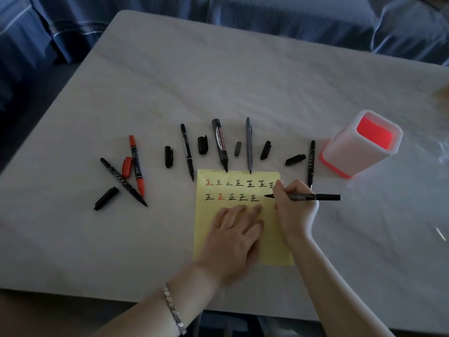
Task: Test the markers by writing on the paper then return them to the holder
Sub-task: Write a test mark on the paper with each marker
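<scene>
A yellow paper point(274, 249) lies near the table's front edge, with two rows of written marks in black and red. My left hand point(234, 237) presses flat on its lower half. My right hand point(292, 210) grips a thin black marker point(313, 197), its tip over the paper at the end of the second row. Several uncapped markers lie fanned above the paper: a red one point(136, 164), a thick black one point(220, 143), a grey one point(248, 144). The white and red holder point(359, 152) stands at the right, with nothing showing inside.
Loose caps lie among the markers, one red point(126, 166) and several black point(202, 145). Another thin black marker point(311, 161) lies between paper and holder. Crinkled clear plastic point(435, 154) sits at the right edge. Blue fabric point(73, 27) surrounds the white table point(194, 81).
</scene>
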`<state>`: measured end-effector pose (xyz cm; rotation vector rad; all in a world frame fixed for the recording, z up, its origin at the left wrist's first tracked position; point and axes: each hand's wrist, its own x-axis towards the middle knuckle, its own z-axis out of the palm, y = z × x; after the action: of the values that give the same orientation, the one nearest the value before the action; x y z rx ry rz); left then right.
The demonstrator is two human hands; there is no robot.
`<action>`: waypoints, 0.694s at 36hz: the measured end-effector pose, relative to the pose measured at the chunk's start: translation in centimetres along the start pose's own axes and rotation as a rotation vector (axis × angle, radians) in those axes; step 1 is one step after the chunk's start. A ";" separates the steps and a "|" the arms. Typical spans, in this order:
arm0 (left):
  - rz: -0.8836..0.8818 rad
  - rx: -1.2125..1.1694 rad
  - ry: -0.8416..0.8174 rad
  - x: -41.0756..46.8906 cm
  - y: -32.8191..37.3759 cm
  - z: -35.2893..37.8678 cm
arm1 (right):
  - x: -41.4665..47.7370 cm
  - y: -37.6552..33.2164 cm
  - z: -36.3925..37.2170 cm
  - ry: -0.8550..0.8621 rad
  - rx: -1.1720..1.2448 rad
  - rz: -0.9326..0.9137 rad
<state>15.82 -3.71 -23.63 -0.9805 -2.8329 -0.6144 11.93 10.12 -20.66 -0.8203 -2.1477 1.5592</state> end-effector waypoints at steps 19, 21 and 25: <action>-0.027 -0.058 -0.049 0.1 0.1 -0.5 | 0.1 0.6 0.3 -0.003 -0.107 -0.070; -0.028 -0.060 -0.049 0.1 0.1 -0.5 | 0.1 0.5 0.4 0.006 -0.109 -0.072; -0.033 -0.065 -0.051 0.1 0.1 -0.5 | 0.0 0.6 0.3 0.044 -0.108 -0.087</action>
<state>15.78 -3.77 -23.07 -0.9754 -2.8961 -0.6989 11.91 10.04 -21.30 -0.7756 -2.2215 1.3804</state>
